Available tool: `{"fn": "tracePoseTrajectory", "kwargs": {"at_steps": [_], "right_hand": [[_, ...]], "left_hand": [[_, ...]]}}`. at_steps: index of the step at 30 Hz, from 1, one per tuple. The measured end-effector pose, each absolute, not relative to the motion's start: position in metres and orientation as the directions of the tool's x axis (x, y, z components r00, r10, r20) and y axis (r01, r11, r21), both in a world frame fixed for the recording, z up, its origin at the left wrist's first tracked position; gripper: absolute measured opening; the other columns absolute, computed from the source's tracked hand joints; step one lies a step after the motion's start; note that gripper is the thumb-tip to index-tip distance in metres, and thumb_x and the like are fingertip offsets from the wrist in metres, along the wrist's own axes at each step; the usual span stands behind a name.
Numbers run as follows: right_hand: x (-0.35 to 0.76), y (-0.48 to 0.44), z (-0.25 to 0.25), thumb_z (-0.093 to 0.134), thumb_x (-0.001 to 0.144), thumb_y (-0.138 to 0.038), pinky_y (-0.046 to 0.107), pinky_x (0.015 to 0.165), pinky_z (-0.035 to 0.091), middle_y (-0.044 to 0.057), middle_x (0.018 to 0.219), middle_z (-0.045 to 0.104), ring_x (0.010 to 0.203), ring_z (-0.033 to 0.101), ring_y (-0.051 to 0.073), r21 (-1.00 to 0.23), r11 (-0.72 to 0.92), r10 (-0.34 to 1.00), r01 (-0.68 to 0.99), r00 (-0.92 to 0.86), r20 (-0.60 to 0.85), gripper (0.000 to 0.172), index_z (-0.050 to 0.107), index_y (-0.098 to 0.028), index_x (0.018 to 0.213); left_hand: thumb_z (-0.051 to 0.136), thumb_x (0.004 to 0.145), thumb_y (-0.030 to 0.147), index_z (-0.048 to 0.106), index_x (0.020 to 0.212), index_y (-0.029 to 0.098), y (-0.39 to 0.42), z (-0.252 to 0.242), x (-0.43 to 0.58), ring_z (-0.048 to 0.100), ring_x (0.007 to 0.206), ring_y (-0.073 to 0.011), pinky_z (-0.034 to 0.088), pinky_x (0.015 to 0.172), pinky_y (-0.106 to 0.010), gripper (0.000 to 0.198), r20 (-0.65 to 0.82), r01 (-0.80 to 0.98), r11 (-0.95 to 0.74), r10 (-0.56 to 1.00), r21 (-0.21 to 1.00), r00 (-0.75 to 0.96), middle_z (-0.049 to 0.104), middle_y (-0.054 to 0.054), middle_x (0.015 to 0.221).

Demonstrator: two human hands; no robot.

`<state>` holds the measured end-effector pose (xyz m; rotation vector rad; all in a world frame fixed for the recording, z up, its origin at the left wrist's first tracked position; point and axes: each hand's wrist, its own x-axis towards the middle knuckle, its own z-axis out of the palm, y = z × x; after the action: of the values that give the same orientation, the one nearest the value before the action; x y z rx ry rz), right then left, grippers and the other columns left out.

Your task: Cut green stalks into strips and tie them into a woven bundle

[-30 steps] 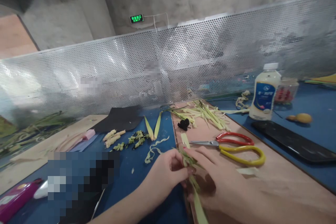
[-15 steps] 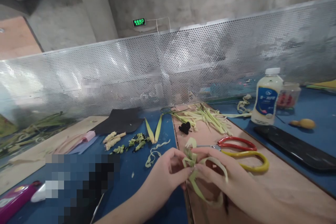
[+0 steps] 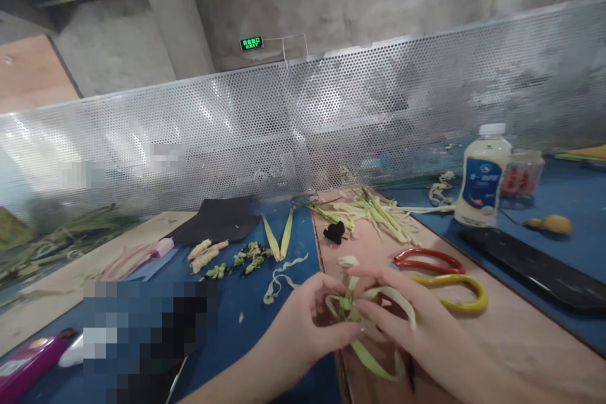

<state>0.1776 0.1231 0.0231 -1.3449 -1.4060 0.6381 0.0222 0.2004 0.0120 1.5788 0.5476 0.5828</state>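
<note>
Pale green plant strips (image 3: 348, 303), partly knotted and looped, are held between my two hands low in the middle of the head view. My left hand (image 3: 312, 319) pinches their left side with thumb and fingers. From the other side my right hand (image 3: 392, 303) has its fingers closed on the same strips, one strip looping over its fingers. A longer end (image 3: 374, 363) hangs below. Just beyond my right hand lie scissors with one red and one yellow handle (image 3: 461, 306), their blades hidden by the hand.
More strips (image 3: 379, 211) and a black clump (image 3: 334, 231) lie on the pink board. A bottle (image 3: 480, 180), a black case (image 3: 534, 265) and a yellow gourd-shaped item (image 3: 556, 224) stand or lie right. Left are two pointed leaves (image 3: 285, 237) and black sheets (image 3: 215, 221).
My fingers have shifted around the strips, and my left thumb has moved slightly right and down. The knotted part has turned a little, and the scissors' blades are now covered.
</note>
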Motion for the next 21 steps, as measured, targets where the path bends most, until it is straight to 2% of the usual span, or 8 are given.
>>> {"fn": "tracePoseTrajectory", "kwargs": {"at_steps": [4,9,13,15,16,18,20,21], "right_hand": [[0.176,0.126,0.022,0.057,0.072,-0.034,0.031,0.072,0.056,0.004,0.091,0.066,0.081,0.065,0.020,-0.917,0.199,0.946,0.346,0.177,0.272,0.026,0.056,-0.023,0.095],[0.181,0.137,0.008,0.060,0.065,-0.032,0.033,0.067,0.055,0.011,0.110,0.054,0.086,0.062,0.023,-0.887,0.210,0.901,0.411,0.271,0.339,0.039,0.056,-0.019,0.102],[0.184,0.142,0.002,0.064,0.065,-0.031,0.038,0.084,0.050,0.012,0.116,0.051,0.100,0.057,0.025,-0.884,0.234,0.878,0.405,0.302,0.371,0.044,0.054,-0.020,0.106],[0.184,0.144,0.003,0.063,0.066,-0.033,0.038,0.085,0.050,0.013,0.113,0.054,0.100,0.058,0.026,-0.918,0.199,0.890,0.343,0.328,0.316,0.045,0.051,-0.018,0.106],[0.183,0.143,0.005,0.062,0.067,-0.035,0.036,0.078,0.053,0.013,0.112,0.055,0.098,0.059,0.025,-0.939,0.167,0.902,0.301,0.337,0.269,0.045,0.049,-0.017,0.107],[0.182,0.142,0.008,0.059,0.071,-0.040,0.029,0.053,0.054,0.014,0.111,0.056,0.085,0.064,0.024,-0.972,0.087,0.934,0.218,0.321,0.155,0.049,0.043,-0.018,0.111],[0.181,0.140,0.011,0.054,0.074,-0.047,0.023,0.033,0.043,0.014,0.115,0.054,0.061,0.064,0.018,-0.987,0.014,0.959,0.160,0.278,0.059,0.054,0.035,-0.021,0.118],[0.181,0.139,0.012,0.051,0.076,-0.050,0.021,0.028,0.038,0.014,0.116,0.054,0.048,0.060,0.013,-0.989,-0.013,0.966,0.148,0.259,0.026,0.057,0.032,-0.023,0.121]], "left_hand": [[0.064,0.068,0.013,0.053,0.084,0.013,0.200,0.016,0.024,0.052,0.063,-0.0083,0.039,0.060,-0.021,0.020,0.058,0.049,-0.135,0.688,0.990,0.724,0.060,0.001,0.073],[0.063,0.069,0.016,0.054,0.082,0.014,0.200,0.019,0.025,0.047,0.055,-0.0066,0.036,0.053,-0.019,0.017,0.077,0.081,-0.186,0.709,0.979,0.701,0.056,0.003,0.067],[0.060,0.070,0.016,0.053,0.082,0.015,0.200,0.020,0.024,0.047,0.054,-0.0068,0.035,0.052,-0.020,0.015,0.099,0.095,-0.220,0.729,0.971,0.677,0.056,0.003,0.067],[0.060,0.070,0.018,0.053,0.083,0.015,0.200,0.020,0.024,0.045,0.053,-0.0072,0.034,0.051,-0.020,0.015,0.112,0.113,-0.242,0.752,0.964,0.650,0.055,0.004,0.065],[0.060,0.070,0.019,0.053,0.084,0.015,0.201,0.019,0.023,0.045,0.053,-0.0074,0.033,0.051,-0.020,0.016,0.118,0.120,-0.246,0.768,0.962,0.630,0.054,0.004,0.064],[0.061,0.070,0.022,0.053,0.085,0.015,0.204,0.017,0.023,0.043,0.053,-0.0077,0.032,0.050,-0.020,0.019,0.125,0.117,-0.234,0.803,0.965,0.582,0.051,0.004,0.061],[0.061,0.069,0.025,0.052,0.087,0.014,0.209,0.013,0.022,0.040,0.051,-0.0075,0.030,0.048,-0.021,0.023,0.131,0.099,-0.216,0.836,0.971,0.533,0.049,0.005,0.059],[0.061,0.069,0.026,0.052,0.088,0.014,0.211,0.012,0.022,0.039,0.050,-0.0073,0.029,0.048,-0.021,0.024,0.137,0.093,-0.212,0.850,0.973,0.508,0.048,0.006,0.057]]}}
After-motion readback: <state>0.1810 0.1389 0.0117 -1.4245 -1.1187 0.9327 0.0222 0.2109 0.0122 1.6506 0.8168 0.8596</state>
